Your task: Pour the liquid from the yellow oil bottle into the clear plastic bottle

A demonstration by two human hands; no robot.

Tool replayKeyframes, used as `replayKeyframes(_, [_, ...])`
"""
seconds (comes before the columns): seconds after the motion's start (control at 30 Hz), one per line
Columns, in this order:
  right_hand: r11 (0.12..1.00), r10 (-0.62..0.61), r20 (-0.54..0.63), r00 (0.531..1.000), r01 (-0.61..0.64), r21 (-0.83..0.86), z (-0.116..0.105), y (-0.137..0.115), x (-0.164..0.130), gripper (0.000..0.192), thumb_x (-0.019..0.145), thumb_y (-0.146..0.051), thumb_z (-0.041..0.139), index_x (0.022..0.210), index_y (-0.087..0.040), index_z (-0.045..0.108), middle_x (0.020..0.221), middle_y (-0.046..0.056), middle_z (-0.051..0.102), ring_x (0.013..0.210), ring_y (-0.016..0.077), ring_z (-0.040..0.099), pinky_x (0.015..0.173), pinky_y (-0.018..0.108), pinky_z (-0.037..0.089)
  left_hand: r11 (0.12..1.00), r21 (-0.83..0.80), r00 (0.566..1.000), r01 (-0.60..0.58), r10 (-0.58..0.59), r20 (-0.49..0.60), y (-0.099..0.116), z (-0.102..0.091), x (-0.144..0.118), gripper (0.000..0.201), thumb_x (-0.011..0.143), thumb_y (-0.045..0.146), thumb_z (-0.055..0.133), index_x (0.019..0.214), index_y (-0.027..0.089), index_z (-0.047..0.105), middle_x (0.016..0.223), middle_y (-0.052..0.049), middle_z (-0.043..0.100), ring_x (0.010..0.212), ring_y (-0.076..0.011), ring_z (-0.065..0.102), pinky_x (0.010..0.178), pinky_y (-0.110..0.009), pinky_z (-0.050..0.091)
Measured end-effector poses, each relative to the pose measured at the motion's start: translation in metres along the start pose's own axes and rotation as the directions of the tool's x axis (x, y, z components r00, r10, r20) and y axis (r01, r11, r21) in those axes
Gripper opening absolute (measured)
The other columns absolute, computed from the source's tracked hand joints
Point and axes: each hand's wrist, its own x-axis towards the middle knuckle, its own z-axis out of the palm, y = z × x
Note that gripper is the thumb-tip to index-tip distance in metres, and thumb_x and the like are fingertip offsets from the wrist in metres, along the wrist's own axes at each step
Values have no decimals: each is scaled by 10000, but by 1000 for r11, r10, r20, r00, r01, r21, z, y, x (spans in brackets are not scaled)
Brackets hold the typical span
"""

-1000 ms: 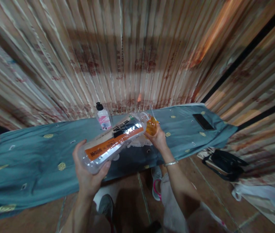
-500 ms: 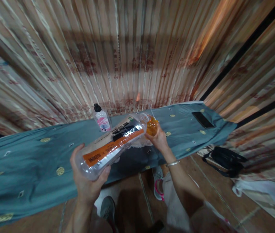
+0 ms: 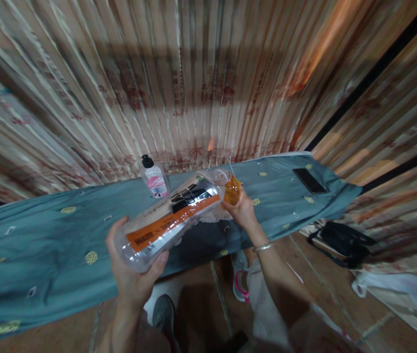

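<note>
My left hand (image 3: 133, 264) is wrapped round the base of a large clear plastic bottle (image 3: 171, 215) with an orange, black and white label. The bottle lies tilted in the air, its mouth up and to the right. Closed on a small see-through orange container (image 3: 232, 190), my right hand (image 3: 241, 208) is at the bottle's mouth; whether the two touch I cannot tell. Some crumpled, whitish stuff (image 3: 214, 214) shows beneath the bottle, partly hidden. Behind the large bottle, a clear bottle with a black cap and pink label (image 3: 155, 179) stands upright.
A blue-green cloth with yellow motifs covers the long table (image 3: 54, 245). A black phone-like slab (image 3: 308, 181) rests at its right end. Striped sheeting (image 3: 194, 73) hangs behind. On the tiled floor, a black bag (image 3: 341, 242) and a white bag (image 3: 396, 291) lie at right.
The view has shifted very slightly. Both hands keep hold of their things in almost the same pose, the orange container still at the bottle's mouth.
</note>
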Motion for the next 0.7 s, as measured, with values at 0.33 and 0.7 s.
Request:
replayKeyframes(0.33, [1000, 0, 1, 1000, 0, -3, -1, 1, 1, 901, 713, -621, 920, 1420, -151, 616, 1315, 215, 791, 1208, 401, 778, 1032, 531, 639, 999, 15, 999, 33, -33, -11, -1, -4, 1, 904, 739, 516, 893, 1506, 249, 494, 1304, -140, 631, 1069, -326, 700, 901, -478, 625])
replayKeyframes(0.7, [1000, 26, 13, 1000, -26, -10, -1, -2, 1, 868, 713, -577, 925, 1413, -169, 614, 1327, 194, 788, 1208, 390, 777, 1038, 528, 636, 999, 19, 998, 39, -38, -40, 9, 1, 3, 886, 735, 576, 874, 1468, 232, 516, 1159, -99, 656, 947, -293, 703, 824, -443, 627])
